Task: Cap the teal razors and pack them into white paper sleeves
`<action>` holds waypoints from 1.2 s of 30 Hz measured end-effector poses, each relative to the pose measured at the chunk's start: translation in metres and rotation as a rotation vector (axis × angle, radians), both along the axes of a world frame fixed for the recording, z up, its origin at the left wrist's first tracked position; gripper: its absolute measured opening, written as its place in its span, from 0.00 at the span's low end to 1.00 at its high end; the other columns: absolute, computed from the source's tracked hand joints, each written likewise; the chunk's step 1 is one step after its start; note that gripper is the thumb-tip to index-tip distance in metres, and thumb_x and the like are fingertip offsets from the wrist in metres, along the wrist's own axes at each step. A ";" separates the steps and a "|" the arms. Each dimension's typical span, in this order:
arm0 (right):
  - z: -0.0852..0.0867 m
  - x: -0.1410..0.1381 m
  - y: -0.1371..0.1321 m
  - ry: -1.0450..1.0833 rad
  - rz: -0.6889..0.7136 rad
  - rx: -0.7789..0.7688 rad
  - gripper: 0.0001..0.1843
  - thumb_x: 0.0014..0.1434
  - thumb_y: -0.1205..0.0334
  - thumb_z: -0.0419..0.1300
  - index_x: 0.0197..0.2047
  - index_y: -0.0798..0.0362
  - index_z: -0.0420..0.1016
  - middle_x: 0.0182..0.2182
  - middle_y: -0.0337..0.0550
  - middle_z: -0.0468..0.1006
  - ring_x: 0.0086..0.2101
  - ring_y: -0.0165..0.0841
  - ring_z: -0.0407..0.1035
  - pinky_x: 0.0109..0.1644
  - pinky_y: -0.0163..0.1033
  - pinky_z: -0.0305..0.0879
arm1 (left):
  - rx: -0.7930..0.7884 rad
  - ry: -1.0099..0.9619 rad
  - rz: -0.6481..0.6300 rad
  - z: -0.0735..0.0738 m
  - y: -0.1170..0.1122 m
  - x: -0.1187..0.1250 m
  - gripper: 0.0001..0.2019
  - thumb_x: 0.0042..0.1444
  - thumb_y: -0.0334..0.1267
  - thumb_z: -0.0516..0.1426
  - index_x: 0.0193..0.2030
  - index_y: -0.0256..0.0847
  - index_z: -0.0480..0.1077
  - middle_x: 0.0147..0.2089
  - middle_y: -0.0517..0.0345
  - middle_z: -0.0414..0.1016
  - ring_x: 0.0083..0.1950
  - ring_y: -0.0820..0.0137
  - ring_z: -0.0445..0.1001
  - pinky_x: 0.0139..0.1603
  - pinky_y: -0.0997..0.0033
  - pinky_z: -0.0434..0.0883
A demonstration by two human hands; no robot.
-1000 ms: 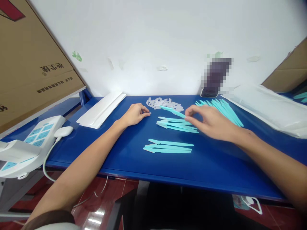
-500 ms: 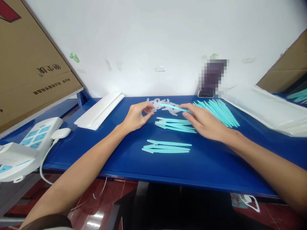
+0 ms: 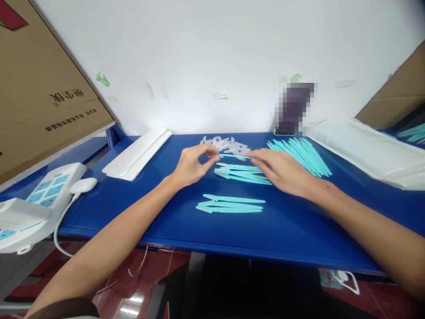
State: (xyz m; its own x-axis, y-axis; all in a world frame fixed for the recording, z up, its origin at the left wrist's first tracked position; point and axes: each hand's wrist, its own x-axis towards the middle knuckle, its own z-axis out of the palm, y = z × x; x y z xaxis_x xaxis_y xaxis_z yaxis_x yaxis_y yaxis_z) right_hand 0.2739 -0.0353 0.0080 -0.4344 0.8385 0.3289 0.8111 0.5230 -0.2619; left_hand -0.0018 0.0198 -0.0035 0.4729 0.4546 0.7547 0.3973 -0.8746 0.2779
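Note:
Between my two hands a turquoise eyebrow razor (image 3: pixel 234 156) is held level above the table, seen nearly edge-on. My left hand (image 3: pixel 195 164) pinches its left end; whether a clear cap is also between those fingertips I cannot tell. Thumb and fingers of my right hand (image 3: pixel 279 168) grip the handle at the other end. Behind the razor lies a heap of small translucent caps (image 3: pixel 229 144). Just in front, several turquoise razors (image 3: pixel 244 173) lie side by side, partly under my right hand. Nearer the table edge is a smaller group of razors (image 3: pixel 230 204).
A larger pile of razors (image 3: pixel 300 156) lies to the right, near a phone (image 3: pixel 294 110) leaning on the wall. White packaging (image 3: pixel 137 153) rests at left, a clear plastic bag (image 3: pixel 372 150) at right. A power strip (image 3: pixel 49 195) and a cardboard box (image 3: pixel 49 79) stand on the left.
The razor has swung level and come down slightly toward my left hand. My left fingertips, apart before, have closed at its left end.

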 end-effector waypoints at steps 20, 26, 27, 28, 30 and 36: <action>0.005 0.004 -0.002 -0.016 -0.068 0.053 0.23 0.72 0.55 0.44 0.57 0.48 0.77 0.46 0.47 0.82 0.44 0.44 0.75 0.44 0.46 0.65 | 0.010 -0.043 0.034 -0.002 -0.001 0.003 0.08 0.63 0.41 0.61 0.38 0.39 0.73 0.35 0.57 0.81 0.35 0.72 0.78 0.41 0.70 0.76; 0.006 0.005 -0.001 -0.018 -0.067 0.076 0.23 0.72 0.54 0.44 0.56 0.48 0.78 0.43 0.46 0.82 0.42 0.44 0.75 0.44 0.46 0.65 | -0.004 -0.057 0.034 -0.002 -0.001 0.003 0.08 0.63 0.41 0.62 0.38 0.39 0.73 0.35 0.57 0.81 0.35 0.72 0.78 0.41 0.70 0.75; 0.006 0.004 -0.002 -0.027 -0.065 0.074 0.24 0.72 0.54 0.44 0.56 0.48 0.78 0.43 0.46 0.82 0.42 0.44 0.75 0.44 0.45 0.65 | -0.006 -0.057 0.028 -0.002 -0.002 0.004 0.08 0.63 0.41 0.62 0.38 0.39 0.73 0.35 0.57 0.81 0.35 0.71 0.78 0.41 0.70 0.75; 0.006 0.002 -0.002 -0.028 -0.056 0.069 0.24 0.72 0.54 0.44 0.56 0.48 0.78 0.42 0.47 0.82 0.41 0.44 0.75 0.43 0.45 0.64 | -0.009 -0.058 0.022 -0.002 -0.004 0.005 0.08 0.63 0.41 0.62 0.38 0.39 0.74 0.35 0.57 0.81 0.35 0.71 0.78 0.41 0.70 0.75; 0.005 -0.003 -0.004 -0.003 -0.012 0.054 0.24 0.72 0.55 0.44 0.57 0.49 0.78 0.43 0.47 0.82 0.41 0.43 0.75 0.44 0.45 0.65 | -0.019 -0.064 0.006 -0.002 -0.008 0.009 0.08 0.63 0.41 0.62 0.37 0.39 0.74 0.35 0.57 0.81 0.35 0.71 0.78 0.40 0.70 0.75; 0.002 -0.009 -0.003 -0.006 0.082 -0.013 0.25 0.73 0.52 0.42 0.52 0.52 0.78 0.44 0.49 0.81 0.41 0.42 0.74 0.44 0.44 0.65 | 0.028 -0.015 -0.071 -0.004 -0.010 0.019 0.04 0.61 0.37 0.63 0.41 0.40 0.74 0.39 0.55 0.82 0.41 0.69 0.80 0.45 0.69 0.75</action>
